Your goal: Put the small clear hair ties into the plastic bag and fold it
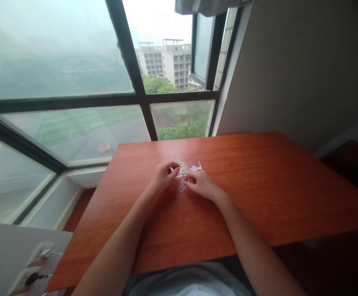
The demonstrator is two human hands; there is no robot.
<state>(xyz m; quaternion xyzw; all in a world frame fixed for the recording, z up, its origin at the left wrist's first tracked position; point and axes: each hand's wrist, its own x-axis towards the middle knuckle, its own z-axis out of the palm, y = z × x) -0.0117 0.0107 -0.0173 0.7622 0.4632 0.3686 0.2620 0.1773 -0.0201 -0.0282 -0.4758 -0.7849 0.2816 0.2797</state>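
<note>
A small clear plastic bag (183,168) with little pale and yellowish pieces lies on the wooden table, with a white cut-out shape (195,168) at its right end. My left hand (164,176) is closed at the bag's left edge, thumb and forefinger pinching it. My right hand (200,183) is curled just in front of the bag, fingertips together; what they hold, if anything, is too small to make out. Close to those fingertips a small whitish ring (181,189) rests on the tabletop.
The reddish-brown table (259,185) stretches widely to the right. Behind it stand dark-framed windows (142,98), one pane swung outward. A grey wall (296,74) rises at the right. Wall sockets with plugs (33,278) are low on the left.
</note>
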